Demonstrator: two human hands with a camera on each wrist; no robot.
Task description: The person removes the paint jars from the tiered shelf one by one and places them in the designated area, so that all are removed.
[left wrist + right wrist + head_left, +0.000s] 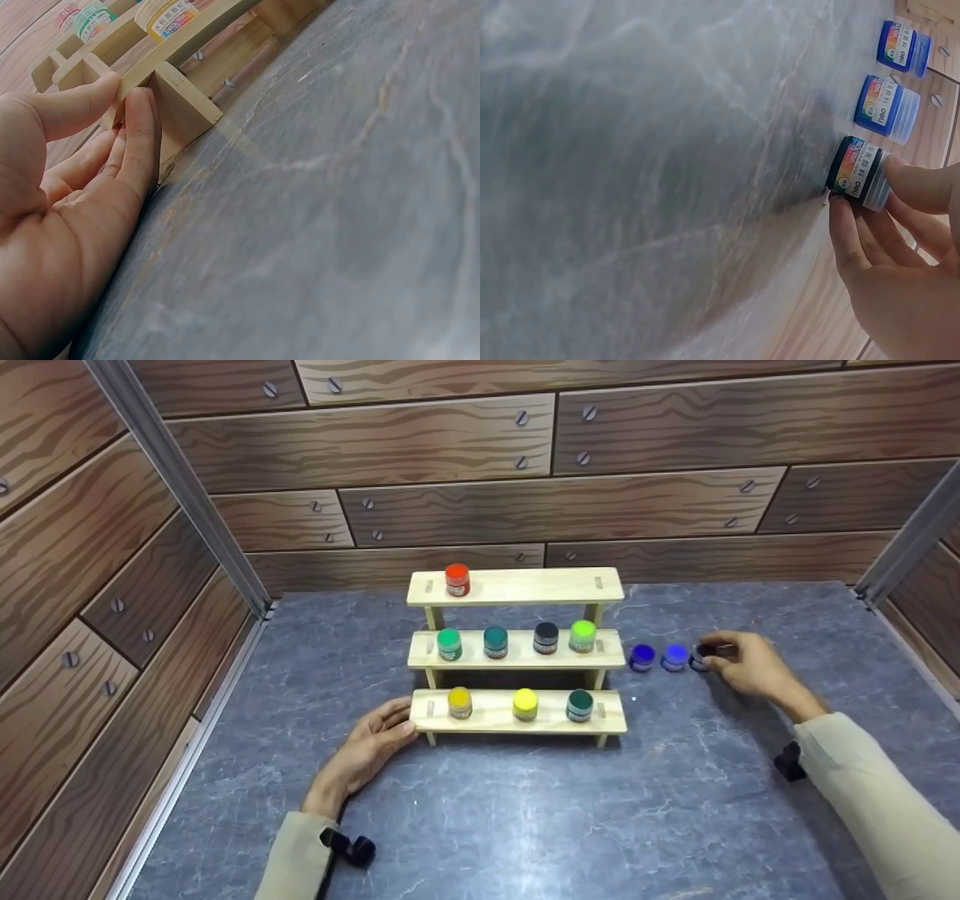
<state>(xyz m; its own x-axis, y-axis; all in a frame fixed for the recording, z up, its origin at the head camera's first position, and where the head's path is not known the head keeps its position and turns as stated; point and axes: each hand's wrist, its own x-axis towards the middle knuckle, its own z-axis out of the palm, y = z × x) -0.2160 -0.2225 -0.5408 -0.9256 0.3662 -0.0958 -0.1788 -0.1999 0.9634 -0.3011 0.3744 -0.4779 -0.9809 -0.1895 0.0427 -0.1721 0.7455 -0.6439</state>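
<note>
My left hand (373,741) pinches the left end of the lowest step of a pale wooden three-step rack (487,721), thumb on top and fingers beneath. To the right of the rack, my right hand (750,664) holds a dark paint jar (857,172) between thumb and fingers, at table level. Beside it stand a lighter blue jar (674,658) and a deep blue jar (642,658), in a row with it. The top step bears a red jar (457,580). On the middle step stand green, teal, black and lime jars; the lowest has orange-yellow, yellow and dark green ones.
The rack stands on a grey marbled table (510,817). Wood-patterned panels (450,450) wall the back and sides, with metal strips (180,487) along the corners. Black wrist cameras (349,847) sit at both cuffs.
</note>
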